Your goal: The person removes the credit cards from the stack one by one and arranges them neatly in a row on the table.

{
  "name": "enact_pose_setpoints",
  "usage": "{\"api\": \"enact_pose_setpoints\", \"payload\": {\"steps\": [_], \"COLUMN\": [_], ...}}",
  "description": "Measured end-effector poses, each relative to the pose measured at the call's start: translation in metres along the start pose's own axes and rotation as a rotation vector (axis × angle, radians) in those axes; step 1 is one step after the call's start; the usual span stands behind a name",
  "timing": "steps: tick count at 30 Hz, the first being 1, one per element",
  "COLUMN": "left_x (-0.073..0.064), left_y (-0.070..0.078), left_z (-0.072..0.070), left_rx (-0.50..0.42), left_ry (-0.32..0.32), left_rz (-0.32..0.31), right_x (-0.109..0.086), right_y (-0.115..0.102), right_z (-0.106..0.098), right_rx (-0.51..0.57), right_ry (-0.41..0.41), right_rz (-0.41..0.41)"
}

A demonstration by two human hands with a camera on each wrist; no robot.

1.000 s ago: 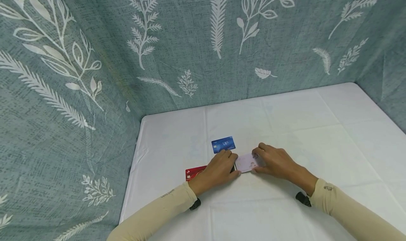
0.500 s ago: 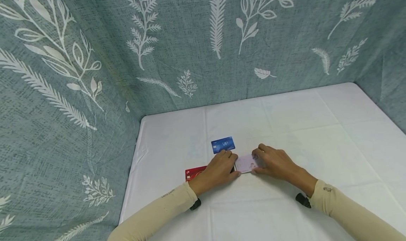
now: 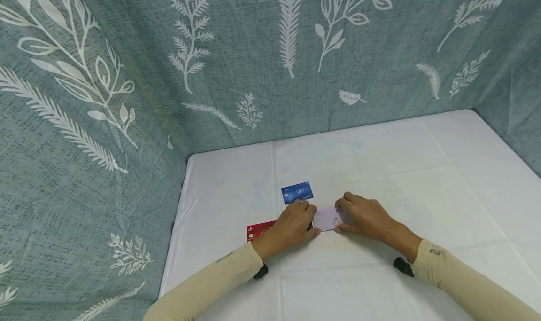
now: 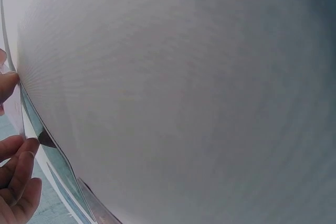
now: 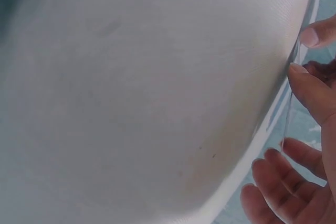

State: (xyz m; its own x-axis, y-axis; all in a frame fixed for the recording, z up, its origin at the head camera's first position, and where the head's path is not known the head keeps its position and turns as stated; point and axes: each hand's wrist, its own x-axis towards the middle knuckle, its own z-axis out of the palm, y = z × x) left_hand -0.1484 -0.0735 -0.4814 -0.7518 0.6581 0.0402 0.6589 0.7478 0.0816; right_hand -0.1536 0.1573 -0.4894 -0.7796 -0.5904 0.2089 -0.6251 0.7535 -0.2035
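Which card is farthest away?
The blue VIP card, beyond the left hand. The red card, partly hidden by that hand, and the pale pink card, in the right hand, are nearer.

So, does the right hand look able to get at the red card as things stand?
Probably not easily: the left hand lies between and hides part of the red card, and the right hand pinches the pale card.

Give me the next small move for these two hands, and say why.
Probably ease the pale card slightly toward the left hand. The right hand holds the card's right end, and the left hand is at its left end, where a dark edge shows. The two may fit together, though what that edge belongs to is hidden.
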Motion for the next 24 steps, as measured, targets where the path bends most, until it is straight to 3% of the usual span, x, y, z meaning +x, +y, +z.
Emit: {"api": "enact_pose_setpoints", "payload": {"steps": [24], "left_x": [0.0008], "left_y": [-0.0025], "left_z": [-0.0011], "left_rx": [0.003], "left_ry": [0.016], "left_rz": [0.019], "right_x": [0.0026], "right_y": [0.0025], "right_z": [0.0013], "right_rx": [0.017], "right_ry": [-0.056], "right_rz": [0.015]}}
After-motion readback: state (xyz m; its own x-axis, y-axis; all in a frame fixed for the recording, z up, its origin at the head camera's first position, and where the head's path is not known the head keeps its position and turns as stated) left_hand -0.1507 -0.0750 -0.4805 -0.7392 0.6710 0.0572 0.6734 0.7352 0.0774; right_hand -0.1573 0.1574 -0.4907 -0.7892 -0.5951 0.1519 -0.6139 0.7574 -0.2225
